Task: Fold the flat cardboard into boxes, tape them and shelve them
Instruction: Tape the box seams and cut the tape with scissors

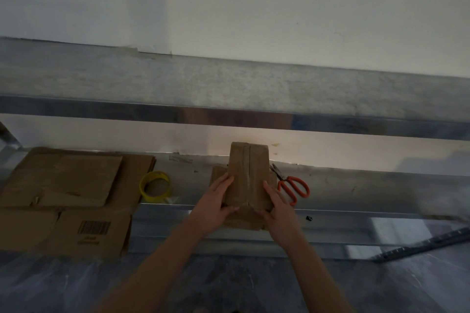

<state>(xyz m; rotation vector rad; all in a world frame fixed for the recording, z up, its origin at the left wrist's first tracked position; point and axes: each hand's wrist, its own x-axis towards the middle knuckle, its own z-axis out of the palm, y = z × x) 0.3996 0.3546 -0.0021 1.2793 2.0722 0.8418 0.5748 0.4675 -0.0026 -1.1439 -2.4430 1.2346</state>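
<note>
Head view: left hand (216,201) and right hand (277,207) gripping a taped brown cardboard box (248,175), seam upward.

The box (248,178) is at the worktop's (356,185) middle, held by the left hand (215,201) at its 9 o'clock and the right hand (279,208) at 3, with scissors (292,187) just beside at 3, tape (155,187) near at 9, flat cardboard (68,193) beyond the tape, and a shelf (229,84) at 12.
</note>
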